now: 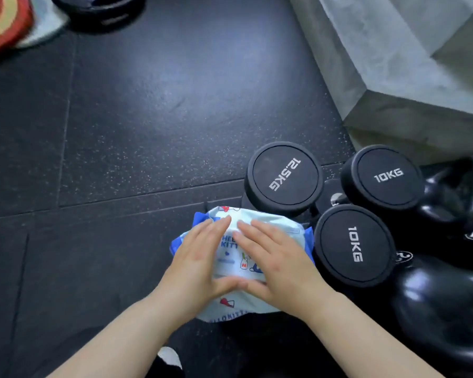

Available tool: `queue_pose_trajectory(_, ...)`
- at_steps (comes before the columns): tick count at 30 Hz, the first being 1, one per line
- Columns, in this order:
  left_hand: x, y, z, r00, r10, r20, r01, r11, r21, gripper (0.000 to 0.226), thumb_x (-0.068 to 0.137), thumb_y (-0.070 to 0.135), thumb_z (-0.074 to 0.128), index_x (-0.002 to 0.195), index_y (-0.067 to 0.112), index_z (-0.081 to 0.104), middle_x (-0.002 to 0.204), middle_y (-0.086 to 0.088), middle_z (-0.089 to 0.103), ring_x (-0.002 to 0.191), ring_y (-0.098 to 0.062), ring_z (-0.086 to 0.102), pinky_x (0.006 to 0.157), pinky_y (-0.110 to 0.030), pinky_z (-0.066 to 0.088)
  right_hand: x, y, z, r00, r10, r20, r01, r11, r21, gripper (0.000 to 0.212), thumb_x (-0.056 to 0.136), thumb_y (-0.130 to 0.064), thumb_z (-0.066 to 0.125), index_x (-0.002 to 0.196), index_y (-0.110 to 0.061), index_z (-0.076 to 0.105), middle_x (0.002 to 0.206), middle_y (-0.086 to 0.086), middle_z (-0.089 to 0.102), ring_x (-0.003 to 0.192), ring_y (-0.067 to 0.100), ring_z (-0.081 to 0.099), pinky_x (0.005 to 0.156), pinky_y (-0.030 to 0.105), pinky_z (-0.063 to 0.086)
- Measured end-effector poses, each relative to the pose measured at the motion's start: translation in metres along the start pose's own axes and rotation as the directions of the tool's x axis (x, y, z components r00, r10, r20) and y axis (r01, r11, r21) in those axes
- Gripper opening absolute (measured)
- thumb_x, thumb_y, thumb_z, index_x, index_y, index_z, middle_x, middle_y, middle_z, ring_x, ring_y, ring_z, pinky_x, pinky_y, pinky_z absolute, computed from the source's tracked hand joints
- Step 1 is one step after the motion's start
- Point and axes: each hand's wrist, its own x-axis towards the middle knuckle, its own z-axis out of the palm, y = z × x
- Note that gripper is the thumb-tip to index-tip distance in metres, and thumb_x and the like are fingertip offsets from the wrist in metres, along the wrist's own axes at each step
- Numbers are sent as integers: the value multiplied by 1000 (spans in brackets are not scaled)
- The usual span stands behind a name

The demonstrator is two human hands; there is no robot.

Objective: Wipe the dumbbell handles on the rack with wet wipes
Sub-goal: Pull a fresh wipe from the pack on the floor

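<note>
Right of centre: three black dumbbells (pixel 284 175), end faces toward you, marked 12.5KG and 10KG. Lower centre, just beside them: wet-wipes pack (pixel 231 259). Your left hand (pixel 200 257) and right hand (pixel 279 260) press flat on it, fingers straight, thumb tips meeting.

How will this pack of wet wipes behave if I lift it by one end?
Probably floppy: the wet wipes pack is a soft film pouch that bulges under the left hand and right hand resting on it. Its smooth printed wrapper may feel slippery. Lying flat, it should not roll.
</note>
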Motion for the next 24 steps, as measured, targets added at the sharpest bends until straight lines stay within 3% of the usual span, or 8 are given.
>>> queue_pose_trajectory(2, 0, -3, 4, 1000, -10, 16, 11, 999, -39, 103, 63, 88, 28, 135, 14, 36, 132, 15, 30, 127, -4, 25, 106, -33, 20, -1, 1, 5, 1000, 4, -23, -3, 999, 33, 64, 91, -58, 17, 120, -9, 44, 121, 11, 62, 116, 22, 41, 101, 35, 29)
queue_pose_trajectory(5, -2, 3, 0, 989, -98, 107, 106, 991, -76, 104, 49, 90, 34, 132, 32, 12, 132, 28, 9, 131, 5, 10, 102, -4, 2, -2, 0, 2, 1000, 19, 17, -20, 996, 90, 64, 91, -57, 16, 121, -7, 43, 122, 14, 61, 117, 23, 39, 102, 34, 27)
queue_pose_trajectory(7, -1, 8, -2, 980, -128, 150, 143, 985, -94, 96, 56, 74, 56, 124, 39, -1, 124, 37, -4, 126, 14, 1, 93, 7, -7, -2, 2, 1, 999, 34, 3, -34, 993, 115, 64, 92, -57, 16, 122, -8, 43, 123, 15, 59, 119, 22, 37, 105, 32, 23)
queue_pose_trajectory(12, -6, 4, 6, 991, -131, 40, 137, 970, -200, 101, 64, 22, 81, 121, 49, 2, 125, 39, 9, 122, 13, 17, 94, 6, 8, 2, 2, -11, 994, 75, 85, -95, 960, 262, 72, 89, -62, 21, 115, -7, 59, 121, 10, 62, 114, 23, 57, 104, 25, 21)
queue_pose_trajectory(15, -9, 4, 7, 989, -150, 8, 146, 949, -278, 108, 62, 15, 83, 116, 56, -2, 123, 46, 3, 116, 18, 17, 95, 0, 18, 9, 2, -31, 984, 152, 88, -175, 861, 477, 66, 79, -61, 33, 112, -13, 63, 116, -6, 63, 106, -1, 52, 91, 3, 26)
queue_pose_trajectory(19, -13, 2, 10, 996, -83, -27, 73, 963, -261, 113, 62, 15, 82, 119, 53, -8, 125, 44, 3, 110, 29, 14, 90, 9, 11, 33, 18, -47, 897, 428, 108, -387, 644, 661, 23, 85, -33, 58, 69, -17, 62, 62, -6, 56, 60, 2, 45, 60, 13, 36)
queue_pose_trajectory(22, -14, -3, 13, 998, -48, -26, 40, 966, -255, 106, 61, 15, 83, 122, 54, 6, 124, 44, 12, 107, 39, 5, 88, 11, 8, 51, 27, -45, 838, 545, 36, -438, 630, 641, 13, 82, -30, 62, 71, -24, 60, 71, -9, 58, 67, 1, 52, 64, 15, 38)
queue_pose_trajectory(24, -12, -5, 12, 999, -41, -25, 34, 975, -218, 104, 62, 21, 82, 125, 52, 6, 123, 46, 8, 108, 39, 2, 90, 11, 4, 57, 32, -38, 826, 563, 16, -515, 742, 430, 14, 85, -30, 58, 92, -19, 61, 90, -3, 60, 90, 14, 55, 75, 25, 37)
